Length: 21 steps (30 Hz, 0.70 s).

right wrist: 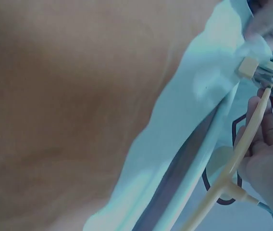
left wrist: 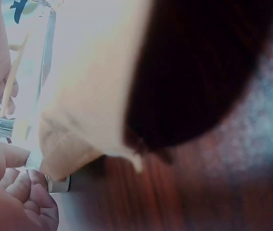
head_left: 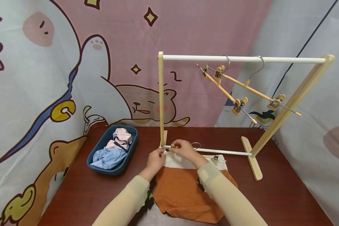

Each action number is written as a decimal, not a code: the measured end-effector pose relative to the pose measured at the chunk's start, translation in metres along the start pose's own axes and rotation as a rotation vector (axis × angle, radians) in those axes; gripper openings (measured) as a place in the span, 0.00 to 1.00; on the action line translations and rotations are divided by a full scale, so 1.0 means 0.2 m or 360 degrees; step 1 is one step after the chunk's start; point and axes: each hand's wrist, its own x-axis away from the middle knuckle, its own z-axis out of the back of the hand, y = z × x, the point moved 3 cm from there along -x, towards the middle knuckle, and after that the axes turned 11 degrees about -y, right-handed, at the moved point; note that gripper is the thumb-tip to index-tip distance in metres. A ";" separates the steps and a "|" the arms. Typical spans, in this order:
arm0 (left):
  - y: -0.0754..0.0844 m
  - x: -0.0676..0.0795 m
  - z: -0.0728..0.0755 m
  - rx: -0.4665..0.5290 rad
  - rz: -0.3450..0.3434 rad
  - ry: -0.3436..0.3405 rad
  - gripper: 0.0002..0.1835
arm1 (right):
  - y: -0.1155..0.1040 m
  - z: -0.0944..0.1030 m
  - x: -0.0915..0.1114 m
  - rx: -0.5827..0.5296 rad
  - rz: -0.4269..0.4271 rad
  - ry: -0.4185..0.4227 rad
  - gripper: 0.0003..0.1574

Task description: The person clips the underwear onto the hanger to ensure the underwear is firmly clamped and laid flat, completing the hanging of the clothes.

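Observation:
An orange and white garment [head_left: 186, 188] lies spread on the table, its white band toward the rack. My left hand [head_left: 155, 160] pinches the band's left corner; in the left wrist view the thumb of that hand [left wrist: 16, 192] presses the cloth against curled fingers. Beside it my right hand [head_left: 185, 149] pinches a clip of a light wooden clip hanger. In the right wrist view, that clip [right wrist: 264, 74] stands at the band's corner, and the hanger bar [right wrist: 223, 178] runs along the band. The hanger's other clip [head_left: 215, 158] lies at the band's right part.
A wooden rack with a white top rail [head_left: 192, 58] stands behind the garment. Two clip hangers [head_left: 223, 89] hang from it. On the left, a blue basket [head_left: 90, 160] holds pink and light blue clothes [head_left: 110, 157]. A printed cloth backdrop surrounds the brown table [head_left: 285, 194].

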 end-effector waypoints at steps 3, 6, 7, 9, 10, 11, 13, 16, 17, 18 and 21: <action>0.00 0.00 0.00 0.0034 -0.0036 -0.0010 0.10 | 0.00 0.01 0.00 -0.0044 -0.0007 -0.0016 0.11; 0.00 0.00 -0.01 0.0082 -0.0039 -0.0033 0.10 | 0.00 0.02 0.00 -0.0054 0.0005 -0.0042 0.11; -0.01 0.00 -0.01 0.0103 -0.0027 -0.0042 0.09 | 0.00 0.02 0.00 -0.0055 0.0008 -0.0050 0.12; -0.01 0.00 -0.01 0.0140 -0.0027 -0.0038 0.09 | 0.01 0.03 0.00 -0.0058 0.0013 -0.0058 0.12; -0.01 0.00 -0.01 0.0153 -0.0030 -0.0029 0.10 | 0.01 0.03 0.01 -0.0062 0.0019 -0.0057 0.12; -0.02 0.00 -0.01 0.0163 -0.0037 -0.0015 0.10 | 0.01 0.03 0.01 -0.0065 0.0024 -0.0056 0.12; -0.02 0.00 -0.01 0.0170 -0.0043 0.0019 0.10 | 0.01 0.04 0.01 -0.0069 0.0040 -0.0057 0.12; -0.02 0.00 0.00 0.0154 -0.0061 0.0054 0.08 | 0.00 0.04 0.02 -0.0077 0.0081 -0.0062 0.11; -0.02 0.00 0.00 0.0145 -0.0069 0.0056 0.08 | 0.00 0.05 0.02 -0.0082 0.0091 -0.0065 0.11; -0.03 0.00 0.00 0.0135 -0.0077 0.0055 0.07 | 0.00 0.05 0.02 -0.0085 0.0103 -0.0066 0.11; -0.03 0.01 0.01 0.0110 -0.0110 0.0062 0.06 | 0.00 0.05 0.02 -0.0096 0.0127 -0.0069 0.10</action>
